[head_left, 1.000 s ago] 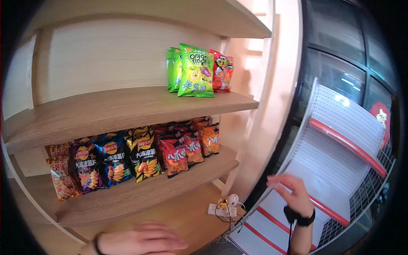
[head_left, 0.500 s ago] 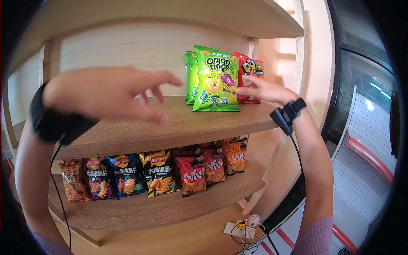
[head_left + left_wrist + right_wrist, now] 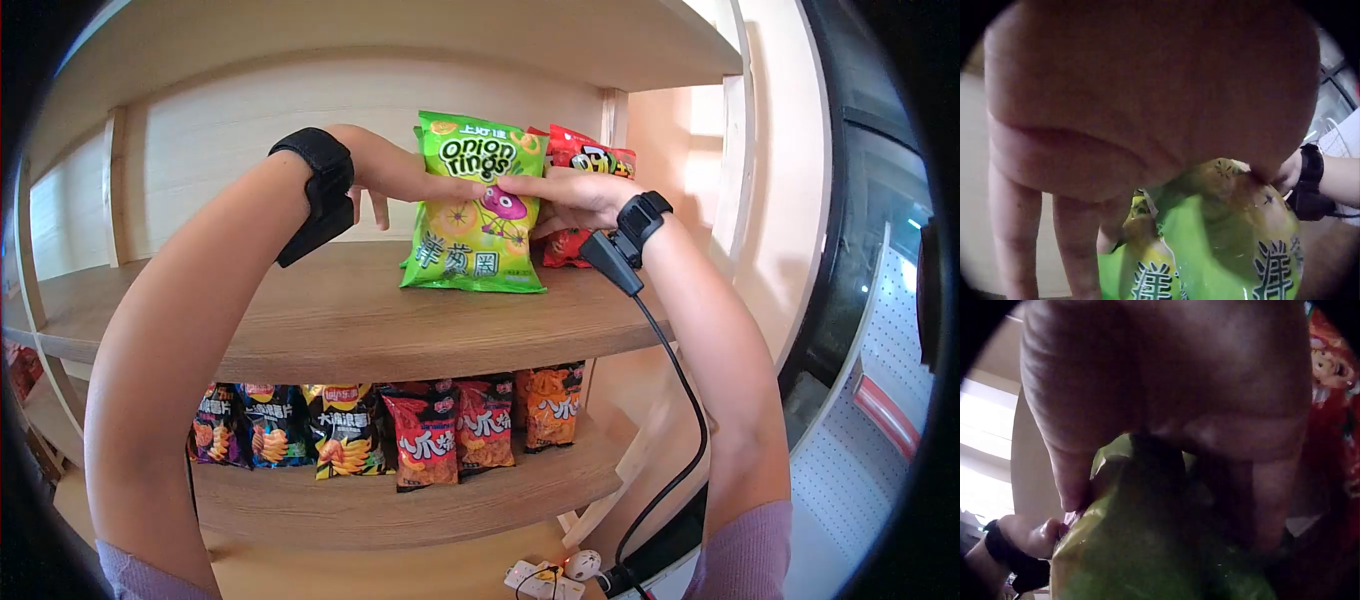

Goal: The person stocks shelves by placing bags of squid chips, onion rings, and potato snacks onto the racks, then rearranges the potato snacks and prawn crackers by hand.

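Observation:
A green onion rings bag (image 3: 470, 250) stands upright on the middle shelf, with both hands at its sides. My left hand (image 3: 400, 172) lays its thumb across the front from the left; some fingers point down beside the left edge. From the right, my right hand (image 3: 575, 192) has its thumb on the front and its other fingers at the bag's side and behind it, partly hidden. The thumb tips nearly meet. In the left wrist view, another green bag (image 3: 1154, 275) shows beside the front bag (image 3: 1210, 262). Red bags (image 3: 592, 155) stand behind my right hand.
Below, the lower shelf (image 3: 400, 515) bears a row of dark chip bags (image 3: 343, 435), red bags (image 3: 427, 440) and an orange bag (image 3: 552, 410). A power strip (image 3: 540, 582) lies at the bottom. A white rack (image 3: 860, 450) stands on the right; another shelf board (image 3: 400, 30) is above.
Both hands have risen from low in the view and closed in on the front green bag from either side. That bag now covers most of the green bags behind it. The view has shifted.

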Available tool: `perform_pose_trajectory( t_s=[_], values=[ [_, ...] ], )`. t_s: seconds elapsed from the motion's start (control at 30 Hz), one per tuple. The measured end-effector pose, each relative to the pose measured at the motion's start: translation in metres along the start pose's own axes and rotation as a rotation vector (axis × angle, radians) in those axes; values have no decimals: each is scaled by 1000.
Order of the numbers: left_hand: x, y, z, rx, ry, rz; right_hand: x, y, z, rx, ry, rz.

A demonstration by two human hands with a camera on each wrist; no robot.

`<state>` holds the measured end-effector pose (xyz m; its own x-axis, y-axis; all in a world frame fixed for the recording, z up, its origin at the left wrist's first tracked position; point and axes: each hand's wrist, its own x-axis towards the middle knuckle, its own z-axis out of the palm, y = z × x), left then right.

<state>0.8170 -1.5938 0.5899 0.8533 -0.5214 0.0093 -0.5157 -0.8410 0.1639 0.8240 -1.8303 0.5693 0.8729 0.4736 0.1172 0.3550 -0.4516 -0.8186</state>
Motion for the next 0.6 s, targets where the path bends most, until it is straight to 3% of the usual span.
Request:
perform_pose_trajectory(
  t_s=[0.13, 0.2, 0.27, 0.3, 0.33, 0.4, 0.47, 0.53, 0.6],
  values=[
    [10, 3, 7, -116, -75, 19, 1, 4, 2, -35, -62, -53],
    [3, 4, 11, -143, -29, 8, -3, 2, 5, -41, -66, -81],
    [-8, -5, 13, -161, 153, 151, -6, -2, 10, -68, -15, -98],
    [-17, -4, 16, -366, 145, 456, -9, -8, 14, -30, 40, -87],
    [-30, -6, 15, -361, 317, 215, -15, -15, 17, -34, 23, -168],
    [-51, -7, 14, -559, 478, 378, -24, -31, 28, -42, 38, -442],
    [-87, 3, 24, -899, 609, 593, -31, -60, 49, 3, 37, -595],
    [-96, -13, 26, -1094, 562, 525, -32, -77, 66, -110, -6, -613],
    [-105, -18, 34, -1234, 500, 606, -21, -91, 73, -93, -58, -484]
  ],
)
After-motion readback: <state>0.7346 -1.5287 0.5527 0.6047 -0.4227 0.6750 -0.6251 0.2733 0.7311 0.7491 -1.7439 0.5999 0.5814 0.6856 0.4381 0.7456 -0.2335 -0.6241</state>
